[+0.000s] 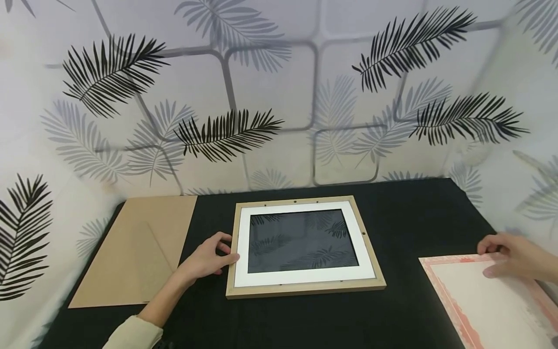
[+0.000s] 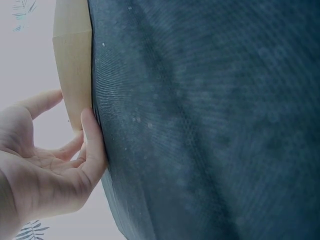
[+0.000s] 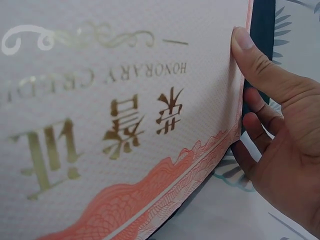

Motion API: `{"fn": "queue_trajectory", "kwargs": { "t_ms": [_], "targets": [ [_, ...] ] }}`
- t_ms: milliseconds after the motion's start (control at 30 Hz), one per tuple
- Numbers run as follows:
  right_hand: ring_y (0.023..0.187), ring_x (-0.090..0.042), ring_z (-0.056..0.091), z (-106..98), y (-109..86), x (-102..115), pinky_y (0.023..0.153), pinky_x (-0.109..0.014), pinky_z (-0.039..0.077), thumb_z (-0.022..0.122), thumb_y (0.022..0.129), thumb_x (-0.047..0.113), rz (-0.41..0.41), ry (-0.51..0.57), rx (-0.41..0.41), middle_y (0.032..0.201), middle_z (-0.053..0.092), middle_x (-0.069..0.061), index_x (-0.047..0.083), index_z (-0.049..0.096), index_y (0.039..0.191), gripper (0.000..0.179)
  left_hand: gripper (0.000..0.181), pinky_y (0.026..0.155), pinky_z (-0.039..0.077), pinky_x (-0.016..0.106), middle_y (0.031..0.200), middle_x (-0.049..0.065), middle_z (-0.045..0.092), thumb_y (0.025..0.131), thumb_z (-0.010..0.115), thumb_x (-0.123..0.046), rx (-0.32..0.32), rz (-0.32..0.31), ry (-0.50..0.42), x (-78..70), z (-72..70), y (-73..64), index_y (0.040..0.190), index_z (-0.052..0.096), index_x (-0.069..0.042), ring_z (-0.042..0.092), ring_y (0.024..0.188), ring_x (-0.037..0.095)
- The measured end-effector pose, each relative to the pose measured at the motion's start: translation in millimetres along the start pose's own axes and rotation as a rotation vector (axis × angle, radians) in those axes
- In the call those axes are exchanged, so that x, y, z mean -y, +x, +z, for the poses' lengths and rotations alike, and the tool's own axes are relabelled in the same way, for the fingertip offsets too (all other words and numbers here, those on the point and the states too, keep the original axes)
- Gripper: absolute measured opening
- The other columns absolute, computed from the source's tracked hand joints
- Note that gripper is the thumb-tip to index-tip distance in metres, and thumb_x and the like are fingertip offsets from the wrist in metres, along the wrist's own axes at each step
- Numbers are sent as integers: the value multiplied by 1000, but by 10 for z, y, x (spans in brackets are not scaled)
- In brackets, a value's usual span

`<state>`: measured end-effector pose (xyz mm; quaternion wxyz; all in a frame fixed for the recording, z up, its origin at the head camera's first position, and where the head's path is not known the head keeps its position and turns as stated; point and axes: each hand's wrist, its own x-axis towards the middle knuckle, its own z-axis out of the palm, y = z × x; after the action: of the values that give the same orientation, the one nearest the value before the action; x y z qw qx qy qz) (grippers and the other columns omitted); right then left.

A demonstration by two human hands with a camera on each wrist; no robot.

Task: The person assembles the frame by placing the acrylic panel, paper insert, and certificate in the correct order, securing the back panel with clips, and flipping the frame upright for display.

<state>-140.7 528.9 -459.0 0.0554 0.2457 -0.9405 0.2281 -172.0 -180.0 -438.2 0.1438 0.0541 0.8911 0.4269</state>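
Note:
A light wooden picture frame [image 1: 305,290] lies on the black cloth, a white mat [image 1: 301,278] inside it around a dark, reflective opening. My left hand [image 1: 204,261] grips the frame's left side, thumb on top; in the left wrist view its fingers hold the pale wooden edge [image 2: 75,75]. At the right, my right hand [image 1: 516,257] pinches the far edge of a certificate [image 1: 492,303] with a pink patterned border. The right wrist view shows its thumb [image 3: 257,57] on the printed face, with gold characters and "HONORARY" lettering [image 3: 145,75]; the other fingers are behind the sheet.
A brown backing board [image 1: 126,252] lies flat at the left of the table. The black cloth [image 1: 418,213] covers the tabletop. Behind it hangs a pale curtain [image 1: 279,160] with a leaf pattern.

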Motion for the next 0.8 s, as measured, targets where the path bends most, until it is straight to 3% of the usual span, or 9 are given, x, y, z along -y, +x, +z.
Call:
{"fn": "queue_trajectory", "kwargs": {
  "t_ms": [200,367,567,800],
  "targets": [
    [77,-4,44,-6,-1,21,60,-22,32,96,58,5,-3,5,-11,84,56,15,19,66,90,46,56,62,57,36,106,12,62,92,78,-18,2,-7,-12,-27,-23,-17,136,50,3,61,71,21],
    [75,-5,42,-13,-4,-7,59,-23,32,94,62,1,17,71,58,83,55,14,17,64,87,43,56,61,57,36,104,11,62,92,78,-17,8,-11,-14,-42,-23,-16,136,51,3,61,70,21],
    [77,-8,44,-30,6,-33,57,-25,36,91,64,-5,-30,144,80,87,52,7,7,62,101,48,55,62,58,37,104,12,62,92,78,-16,4,-14,-20,-59,-28,-16,136,51,3,62,74,22],
    [77,-7,43,-42,31,7,58,-25,32,93,62,0,6,100,81,86,54,11,17,63,94,48,55,62,58,36,103,11,62,91,79,-16,6,-11,-15,-52,-43,0,135,51,3,62,73,21]
  ]
}}
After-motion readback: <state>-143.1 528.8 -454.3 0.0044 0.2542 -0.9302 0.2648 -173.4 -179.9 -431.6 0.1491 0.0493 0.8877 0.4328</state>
